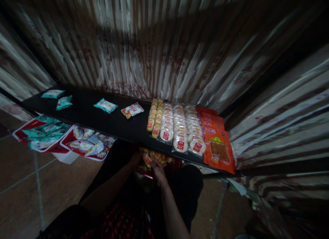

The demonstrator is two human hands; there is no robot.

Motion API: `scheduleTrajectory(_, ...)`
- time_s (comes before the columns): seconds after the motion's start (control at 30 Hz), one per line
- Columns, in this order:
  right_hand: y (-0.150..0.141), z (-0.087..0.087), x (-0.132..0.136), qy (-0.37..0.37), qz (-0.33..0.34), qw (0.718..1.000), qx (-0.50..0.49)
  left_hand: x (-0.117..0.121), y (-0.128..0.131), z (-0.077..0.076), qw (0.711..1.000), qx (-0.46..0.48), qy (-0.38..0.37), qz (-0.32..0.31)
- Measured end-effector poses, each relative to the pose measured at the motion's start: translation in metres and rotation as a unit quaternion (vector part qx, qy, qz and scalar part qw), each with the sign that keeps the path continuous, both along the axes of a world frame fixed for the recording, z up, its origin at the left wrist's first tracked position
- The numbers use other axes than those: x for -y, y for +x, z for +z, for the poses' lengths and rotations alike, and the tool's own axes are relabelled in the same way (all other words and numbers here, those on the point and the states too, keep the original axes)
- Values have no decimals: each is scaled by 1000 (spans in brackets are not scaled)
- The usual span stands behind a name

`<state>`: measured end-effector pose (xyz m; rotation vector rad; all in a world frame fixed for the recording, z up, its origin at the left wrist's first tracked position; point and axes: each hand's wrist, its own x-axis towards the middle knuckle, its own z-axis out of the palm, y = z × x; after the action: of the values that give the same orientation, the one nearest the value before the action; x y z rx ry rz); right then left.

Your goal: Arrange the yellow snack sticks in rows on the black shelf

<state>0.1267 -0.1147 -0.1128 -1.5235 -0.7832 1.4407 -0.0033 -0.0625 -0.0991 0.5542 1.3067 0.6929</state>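
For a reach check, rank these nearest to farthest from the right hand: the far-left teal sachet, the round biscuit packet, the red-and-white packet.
From the right hand:
1. Round biscuit packet: ahead, slightly right.
2. Red-and-white packet: farther ahead, to the left.
3. Far-left teal sachet: far off to the left.

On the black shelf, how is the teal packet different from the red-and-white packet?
The teal packet is white with teal edges, while the red-and-white packet has red and orange print on white. The teal packet lies further left, and the red-and-white packet lies nearer the rows of round biscuit packs. Both are small, flat packets lying apart on the shelf, each turned at a slant.
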Motion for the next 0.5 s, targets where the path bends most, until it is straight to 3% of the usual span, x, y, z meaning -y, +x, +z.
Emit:
scheduleTrajectory(0.23, -3, 3, 3, 58, -24, 998, 25, 10, 2, -2, 999, 6, 51, 0)
scheduleTrajectory(0.5, -11, -1, 3, 81, -8, 984, 159, 13, 5, -3, 999, 24, 20, 13)
